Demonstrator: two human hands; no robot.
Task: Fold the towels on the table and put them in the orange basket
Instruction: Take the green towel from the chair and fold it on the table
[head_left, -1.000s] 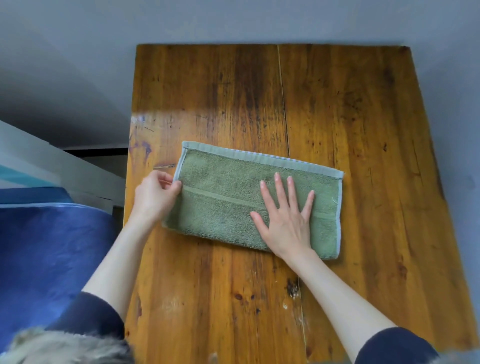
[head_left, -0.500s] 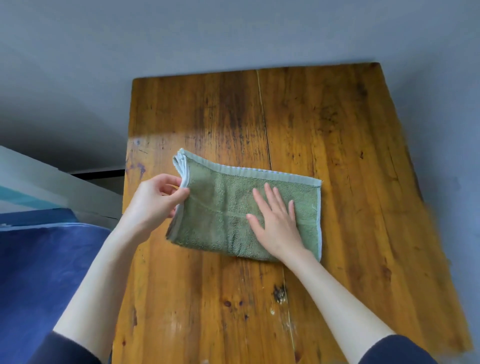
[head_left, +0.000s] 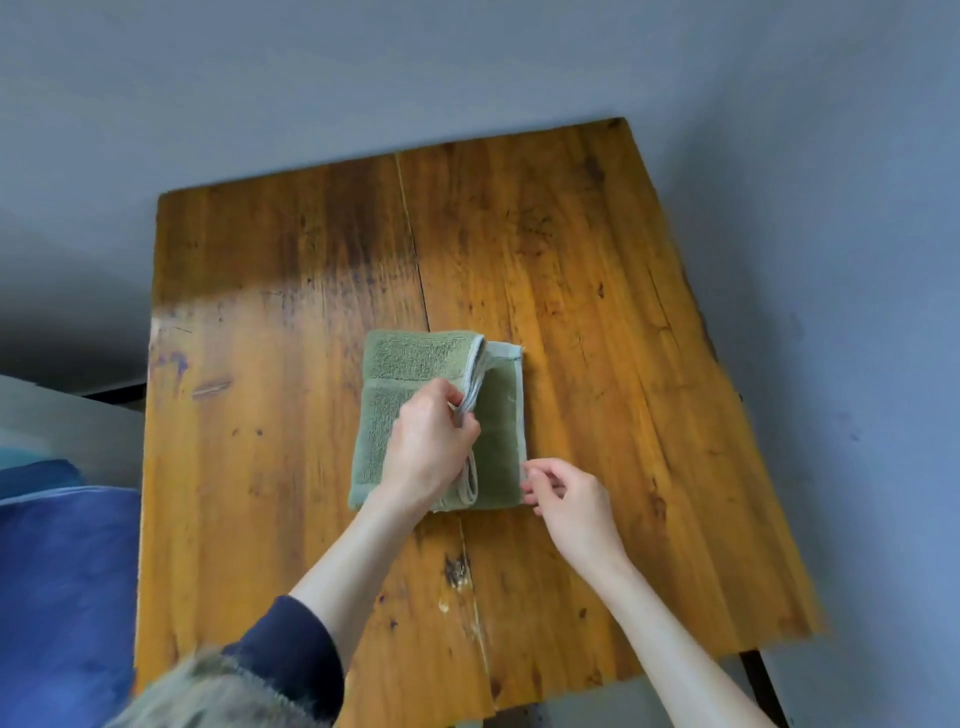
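A green towel (head_left: 410, 364) with a pale hem lies in the middle of the wooden table (head_left: 571, 291), folded over itself from the left. My left hand (head_left: 431, 441) pinches the hemmed end of the upper layer and holds it over the lower layer, a little short of the right edge. My right hand (head_left: 566, 493) is at the towel's near right corner, its fingertips pinching the lower layer's hem. No orange basket is in view.
A blue cushioned surface (head_left: 62, 582) sits to the left of the table, with a white ledge (head_left: 67, 421) behind it. Grey floor surrounds the table. A dark sleeve and fur trim (head_left: 223, 691) show at the bottom.
My left hand has carried the towel's left end across to the right, folding it in half. My right hand has lifted off the towel's middle and moved to its near right corner.
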